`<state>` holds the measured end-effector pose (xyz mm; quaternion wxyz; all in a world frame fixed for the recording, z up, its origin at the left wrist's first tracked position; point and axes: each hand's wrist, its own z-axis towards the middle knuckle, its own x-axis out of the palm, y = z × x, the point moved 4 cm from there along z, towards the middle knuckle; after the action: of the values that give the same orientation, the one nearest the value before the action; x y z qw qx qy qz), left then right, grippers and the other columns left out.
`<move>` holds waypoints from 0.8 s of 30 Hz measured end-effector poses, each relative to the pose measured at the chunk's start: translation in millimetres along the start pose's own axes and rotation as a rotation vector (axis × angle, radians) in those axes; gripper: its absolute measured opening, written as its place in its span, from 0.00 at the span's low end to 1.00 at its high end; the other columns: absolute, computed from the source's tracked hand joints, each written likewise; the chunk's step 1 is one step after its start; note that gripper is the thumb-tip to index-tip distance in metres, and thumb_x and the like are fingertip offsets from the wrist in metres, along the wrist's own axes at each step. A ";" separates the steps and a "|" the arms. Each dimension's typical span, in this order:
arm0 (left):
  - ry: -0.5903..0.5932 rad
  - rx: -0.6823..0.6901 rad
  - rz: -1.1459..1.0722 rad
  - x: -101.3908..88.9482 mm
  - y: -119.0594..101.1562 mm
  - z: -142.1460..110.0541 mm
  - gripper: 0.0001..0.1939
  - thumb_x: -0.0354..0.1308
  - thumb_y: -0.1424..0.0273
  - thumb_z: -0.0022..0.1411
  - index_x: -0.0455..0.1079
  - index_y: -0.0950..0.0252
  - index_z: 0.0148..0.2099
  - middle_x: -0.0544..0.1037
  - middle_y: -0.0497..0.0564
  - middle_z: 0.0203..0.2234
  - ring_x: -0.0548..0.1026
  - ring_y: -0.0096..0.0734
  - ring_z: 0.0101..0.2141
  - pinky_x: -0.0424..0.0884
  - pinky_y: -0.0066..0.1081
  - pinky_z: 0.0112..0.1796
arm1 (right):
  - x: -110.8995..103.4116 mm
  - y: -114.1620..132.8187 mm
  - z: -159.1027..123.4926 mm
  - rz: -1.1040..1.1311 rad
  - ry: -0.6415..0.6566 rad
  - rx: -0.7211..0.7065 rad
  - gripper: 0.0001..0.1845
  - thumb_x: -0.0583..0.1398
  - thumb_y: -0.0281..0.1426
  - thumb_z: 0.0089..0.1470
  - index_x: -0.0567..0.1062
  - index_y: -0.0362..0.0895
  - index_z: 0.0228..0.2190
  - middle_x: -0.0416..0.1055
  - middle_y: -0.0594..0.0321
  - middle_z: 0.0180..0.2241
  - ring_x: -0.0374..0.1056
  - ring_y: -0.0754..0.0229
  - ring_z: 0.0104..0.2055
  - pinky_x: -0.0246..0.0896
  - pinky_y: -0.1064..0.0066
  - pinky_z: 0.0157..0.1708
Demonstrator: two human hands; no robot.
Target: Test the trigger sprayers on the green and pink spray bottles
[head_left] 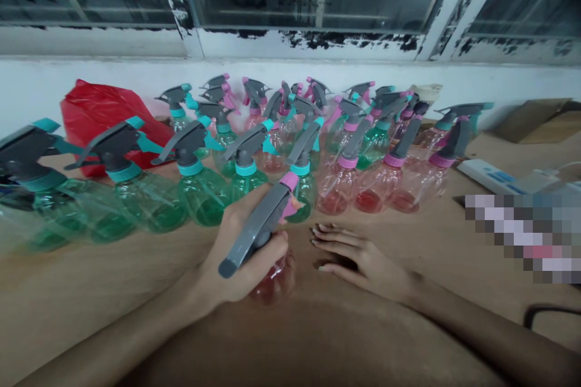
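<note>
My left hand [247, 248] is wrapped round the neck of a pink spray bottle [275, 284] with a grey and pink trigger head. The bottle is upright at the table's near side, its neck hidden by my fingers. Just to its right, my right hand [351, 254] lies palm down at the tabletop with fingers stretched out, holding nothing. Beyond my hands stands a front row of spray bottles: green ones such as this green spray bottle [204, 199] on the left, and clear pink ones such as this pink spray bottle [336, 190] on the right.
Several more spray bottles crowd behind the front row, near the white wall. A red plastic bag [104, 109] sits back left. At the right are a cardboard box [538, 121], a white power strip [490, 178] and a blurred-out patch. Windows run above the wall.
</note>
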<state>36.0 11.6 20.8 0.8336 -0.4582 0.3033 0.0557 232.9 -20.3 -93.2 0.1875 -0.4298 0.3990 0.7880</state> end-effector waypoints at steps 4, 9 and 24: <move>-0.012 0.020 0.012 1.5 -1.1 -0.6 0.06 0.52 0.73 0.51 0.62 0.57 0.33 0.69 0.44 0.23 0.70 0.33 0.24 0.68 0.33 0.28 | -0.1 -0.3 0.0 0.023 0.003 -0.005 0.23 0.57 0.39 0.59 0.66 0.47 0.55 0.65 0.59 0.57 0.56 0.55 0.62 0.53 0.53 0.60; -0.003 0.014 0.014 3.9 -1.0 -2.0 0.07 0.52 0.73 0.52 0.61 0.57 0.34 0.67 0.43 0.22 0.68 0.32 0.22 0.68 0.33 0.27 | -0.4 -0.9 -0.2 0.027 0.012 -0.002 0.23 0.57 0.39 0.59 0.66 0.47 0.55 0.65 0.59 0.57 0.55 0.56 0.62 0.53 0.53 0.60; -0.093 0.095 0.145 3.9 -1.6 -3.1 0.05 0.56 0.72 0.52 0.63 0.58 0.30 0.72 0.44 0.24 0.72 0.29 0.22 0.70 0.30 0.24 | -1.0 -0.3 -0.5 0.034 0.023 0.008 0.23 0.56 0.39 0.59 0.66 0.48 0.55 0.65 0.60 0.57 0.55 0.56 0.62 0.52 0.53 0.61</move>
<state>38.3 7.5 18.6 0.8614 -0.3919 0.2990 0.1224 233.9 -20.4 -92.7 0.1712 -0.4312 0.4117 0.7844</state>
